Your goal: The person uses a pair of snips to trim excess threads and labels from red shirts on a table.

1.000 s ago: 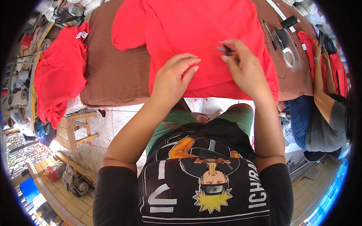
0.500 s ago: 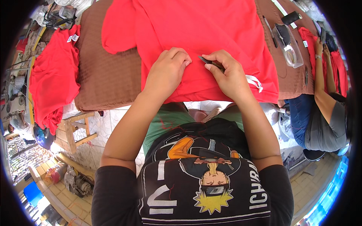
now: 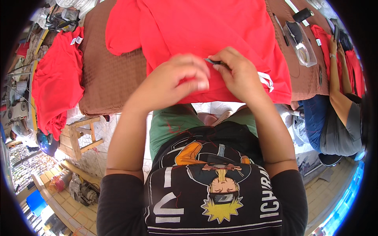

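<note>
A red garment (image 3: 208,27) with a white drawstring (image 3: 265,82) is spread before me on the brown cloth-covered table. In my right hand (image 3: 240,74) is a small dark pair of thread snips (image 3: 214,61), gripped between thumb and fingers. Its pointed tip is turned left and its handle is mostly hidden by my fingers. My left hand (image 3: 179,80) is over the garment's near part, just left of the snips, with fingers bent. Motion smears those fingers, so whether they pinch anything is unclear.
More red clothing (image 3: 57,78) with white tags hangs at the table's left end, above a wooden stool (image 3: 78,137). On the right lie a clear plastic box (image 3: 305,51), a black pen (image 3: 281,29) and a black spool (image 3: 302,15). A co-worker (image 3: 342,126) handles red cloth at far right.
My left hand has left its spot on the garment, coming nearer to me and turning so the thumb side shows. The right hand has shifted slightly, still holding the snips.
</note>
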`<state>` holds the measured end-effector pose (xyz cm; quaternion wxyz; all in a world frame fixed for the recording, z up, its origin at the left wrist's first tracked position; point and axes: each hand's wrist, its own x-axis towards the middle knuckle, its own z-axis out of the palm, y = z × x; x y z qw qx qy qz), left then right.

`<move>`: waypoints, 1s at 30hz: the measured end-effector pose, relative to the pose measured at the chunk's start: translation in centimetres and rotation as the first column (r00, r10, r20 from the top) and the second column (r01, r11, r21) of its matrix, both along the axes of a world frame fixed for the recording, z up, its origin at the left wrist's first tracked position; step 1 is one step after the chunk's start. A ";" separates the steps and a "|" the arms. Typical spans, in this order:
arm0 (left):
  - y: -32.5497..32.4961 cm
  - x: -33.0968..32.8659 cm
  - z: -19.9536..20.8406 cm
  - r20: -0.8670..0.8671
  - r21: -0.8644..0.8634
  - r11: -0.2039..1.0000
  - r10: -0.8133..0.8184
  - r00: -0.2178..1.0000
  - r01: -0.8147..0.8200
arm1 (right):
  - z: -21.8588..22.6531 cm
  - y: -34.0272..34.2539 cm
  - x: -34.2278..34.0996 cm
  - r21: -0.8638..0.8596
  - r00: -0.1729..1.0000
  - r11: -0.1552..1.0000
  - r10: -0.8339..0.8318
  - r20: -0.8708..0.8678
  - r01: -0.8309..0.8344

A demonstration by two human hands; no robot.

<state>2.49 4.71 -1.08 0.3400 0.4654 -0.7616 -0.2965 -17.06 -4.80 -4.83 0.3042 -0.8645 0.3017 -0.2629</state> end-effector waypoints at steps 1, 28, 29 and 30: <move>0.5 0.7 1.7 -0.128 0.167 0.980 -0.088 0.988 0.109 | 0.4 -0.2 -0.4 0.041 0.999 0.999 -0.021 0.028 0.019; 0.4 -3.3 -5.2 0.074 0.168 0.754 0.633 0.771 -0.635 | -0.8 0.9 -1.1 0.265 0.997 0.962 0.052 0.052 -0.065; 0.4 -3.4 -5.1 0.078 0.175 0.752 0.633 0.770 -0.635 | -0.7 1.0 -1.0 0.244 0.998 0.968 0.057 0.032 -0.063; 0.4 -3.4 -5.0 0.083 0.182 0.750 0.633 0.770 -0.636 | -0.6 1.0 -0.9 0.223 0.998 0.973 0.062 0.012 -0.063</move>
